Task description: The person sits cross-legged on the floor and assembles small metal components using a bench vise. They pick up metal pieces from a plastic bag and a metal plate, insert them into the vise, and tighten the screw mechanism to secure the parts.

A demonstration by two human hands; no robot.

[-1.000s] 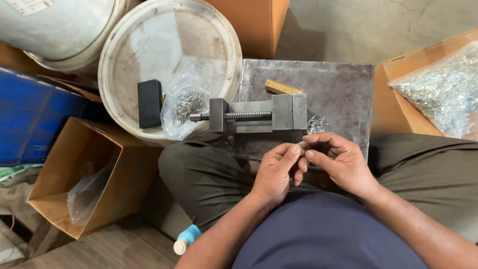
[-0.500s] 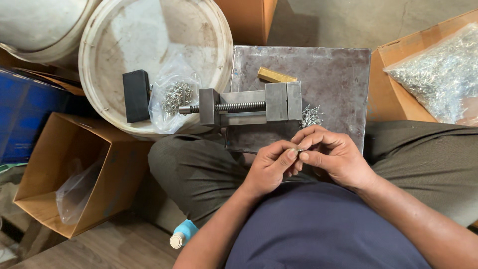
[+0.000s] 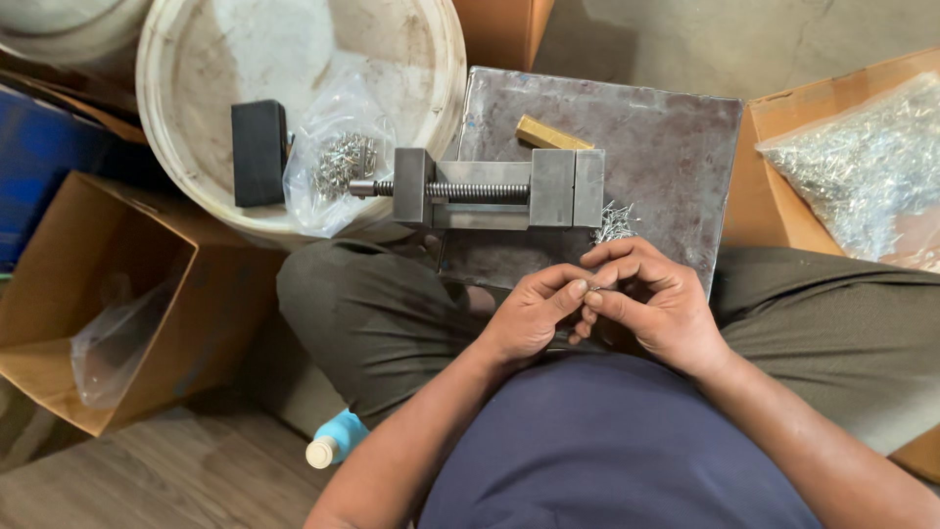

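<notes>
Where the two hands meet over the lap, the fingers (image 3: 599,300) of both pinch one small metal pin (image 3: 603,288); the fingertips are closed on it and touch each other. The left hand (image 3: 530,315) comes in from the left with thumb and forefinger on the pin, its other fingers curled. The right hand (image 3: 654,306) closes over it from the right, forefinger and thumb nipped on the same piece.

Just beyond the knuckles a little heap of pins (image 3: 614,222) lies on a grey steel plate (image 3: 666,137). A steel vise (image 3: 494,189) sits across the near edge of that plate, touching the heap at its right end, its screw pointing left. A brass bar (image 3: 552,134) lies behind the vise.

To the left stands a white bucket lid (image 3: 196,59) with a black block (image 3: 259,153) and a clear bag of pins (image 3: 338,162) on it. A cardboard box (image 3: 108,294) sits lower left, another box (image 3: 783,108) with a big bag of pins (image 3: 862,167) at right. A blue bottle (image 3: 333,441) lies by the thigh.
</notes>
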